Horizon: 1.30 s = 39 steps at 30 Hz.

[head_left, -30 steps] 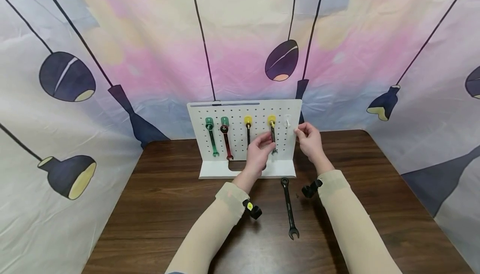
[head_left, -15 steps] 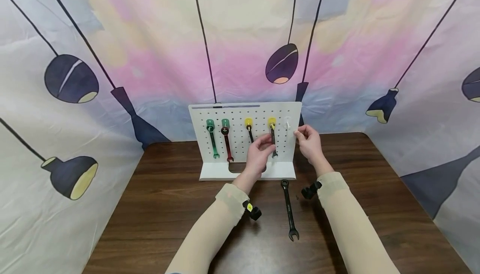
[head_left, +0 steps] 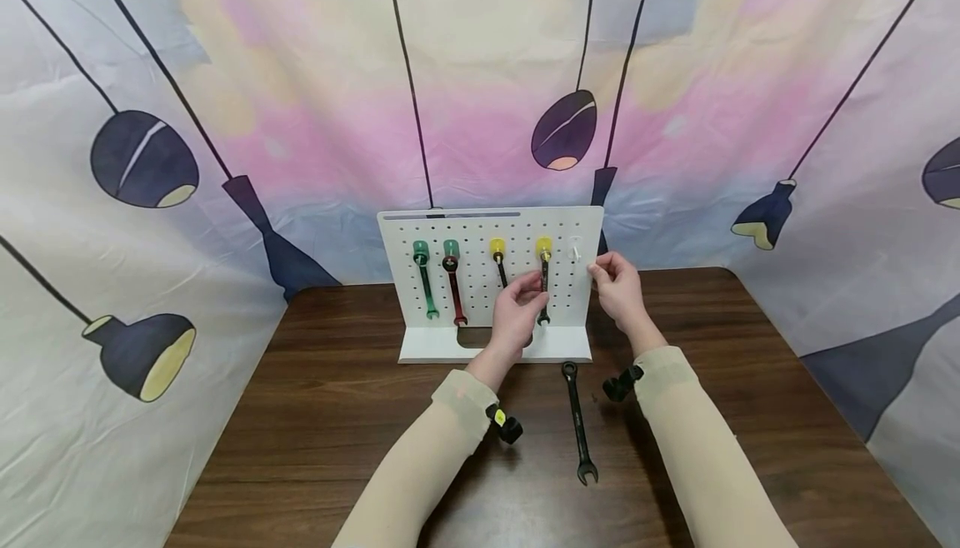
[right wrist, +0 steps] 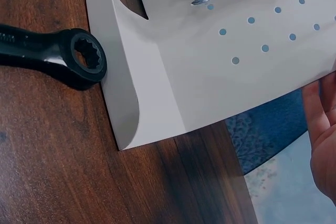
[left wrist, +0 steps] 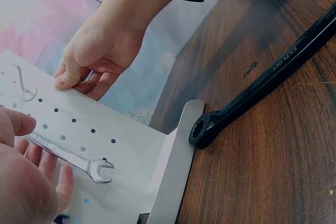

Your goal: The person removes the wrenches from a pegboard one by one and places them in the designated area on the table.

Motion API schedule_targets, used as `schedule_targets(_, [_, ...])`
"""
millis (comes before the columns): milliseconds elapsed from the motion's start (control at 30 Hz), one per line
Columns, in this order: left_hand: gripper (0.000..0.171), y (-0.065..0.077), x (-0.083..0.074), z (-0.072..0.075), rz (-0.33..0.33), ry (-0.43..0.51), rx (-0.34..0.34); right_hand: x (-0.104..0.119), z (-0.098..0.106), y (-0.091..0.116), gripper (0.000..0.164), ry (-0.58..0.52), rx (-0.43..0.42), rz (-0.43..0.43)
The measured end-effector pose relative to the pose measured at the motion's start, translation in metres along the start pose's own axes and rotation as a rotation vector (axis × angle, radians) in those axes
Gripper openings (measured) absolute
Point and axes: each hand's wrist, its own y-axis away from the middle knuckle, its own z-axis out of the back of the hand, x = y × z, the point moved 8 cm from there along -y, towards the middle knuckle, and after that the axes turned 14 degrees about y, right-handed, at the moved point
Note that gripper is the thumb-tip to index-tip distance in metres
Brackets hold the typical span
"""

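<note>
A white pegboard stand (head_left: 480, 306) stands upright at the back of the table. My right hand (head_left: 618, 286) pinches its right edge between thumb and fingers. On the right-hand yellow-capped hook hangs a silver wrench (left wrist: 73, 157), with its open end downward. My left hand (head_left: 516, 315) is beside this wrench, thumb and loosely extended fingers (left wrist: 48, 165) around its shaft. Further left hang a green wrench (head_left: 427, 286), a red wrench (head_left: 454, 294) and a dark wrench (head_left: 501, 269) partly hidden by my left hand. A bare clear hook (left wrist: 22, 82) sits at the board's right.
On the brown wood table (head_left: 322, 431), a large black ratchet wrench (head_left: 578, 427) lies between my forearms, its ring end right at the stand's front lip. A patterned cloth backdrop (head_left: 480, 115) rises behind the table.
The lower end of the silver wrench has swung slightly left, and it now hangs straighter. My left hand has shifted very little; the right hand keeps its hold on the board's edge.
</note>
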Motion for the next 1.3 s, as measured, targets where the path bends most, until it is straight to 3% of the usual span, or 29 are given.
schedule_targets(800, [0.036, 0.0, 0.011, 0.007, 0.017, -0.009, 0.009, 0.0, 0.001, 0.0, 0.014, 0.023, -0.012, 0.01])
schedule_targets(1300, [0.03, 0.01, 0.008, 0.009, 0.044, -0.06, 0.041, -0.002, 0.001, -0.002, 0.013, -0.006, -0.013, 0.012])
